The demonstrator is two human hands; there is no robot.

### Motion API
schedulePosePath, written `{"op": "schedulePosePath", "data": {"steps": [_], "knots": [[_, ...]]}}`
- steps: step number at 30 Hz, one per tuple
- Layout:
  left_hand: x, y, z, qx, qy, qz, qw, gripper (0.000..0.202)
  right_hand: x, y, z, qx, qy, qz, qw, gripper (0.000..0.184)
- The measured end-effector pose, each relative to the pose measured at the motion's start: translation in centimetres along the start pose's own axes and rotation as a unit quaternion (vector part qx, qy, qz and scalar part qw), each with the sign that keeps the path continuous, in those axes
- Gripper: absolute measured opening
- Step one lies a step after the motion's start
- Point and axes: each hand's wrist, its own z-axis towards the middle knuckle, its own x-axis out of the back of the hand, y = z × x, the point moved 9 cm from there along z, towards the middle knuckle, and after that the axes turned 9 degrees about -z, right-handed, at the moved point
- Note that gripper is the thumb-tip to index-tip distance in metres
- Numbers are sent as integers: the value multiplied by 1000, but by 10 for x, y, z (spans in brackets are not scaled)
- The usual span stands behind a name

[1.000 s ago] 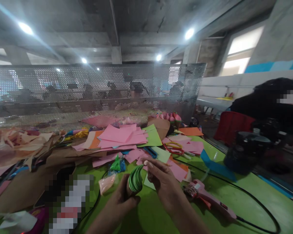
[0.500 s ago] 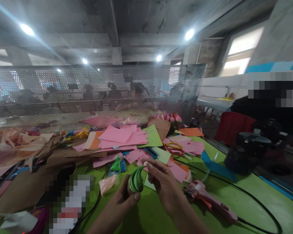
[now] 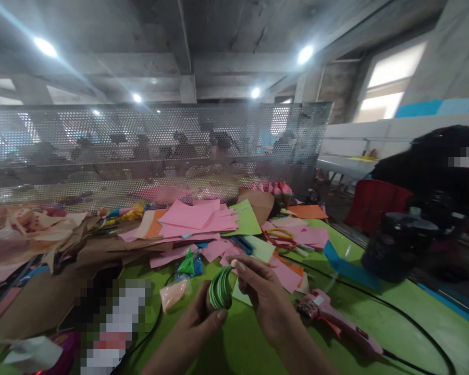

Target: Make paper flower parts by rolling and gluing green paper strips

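Observation:
A green ridged swirl (image 3: 221,290), coiled in layers and drawn out to a thin curved tip, sits in my left hand (image 3: 203,314). The left fingers wrap round its lower part, with the thumb at its bottom edge; what lies under the swirl is hidden. At the upper right of the swirl, my right hand (image 3: 260,286) pinches its tip between thumb and forefinger. A pink glue gun (image 3: 342,323) lies on the green tabletop to the right of my right hand. Left of the swirl rest a clear bag with pale pink material (image 3: 174,295) and a bright green lump (image 3: 188,263) on blue wrapping.
Pink paper sheets (image 3: 191,216), a lime sheet (image 3: 245,217) and yellow-and-red scissors (image 3: 280,235) lie beyond the hands. A black cable (image 3: 398,306) loops at right, near a dark tub (image 3: 394,250). A perforated metal panel (image 3: 140,151) stands behind; a person sits at far right.
The green swirl looks slightly turned, with its pale stripes showing less. Both hands keep nearly the same grip; the whole view has shifted a little.

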Motion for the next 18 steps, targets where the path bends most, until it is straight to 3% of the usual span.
{"op": "schedulePosePath", "data": {"steps": [12,18], "knots": [[-9,5,1,1,-20,21,1000,85,-1,-11,-3,36,4,-48,998,25],[-19,16,-1,-19,-46,19,999,74,-1,-22,-3,91,14,-99,991,22]]}}
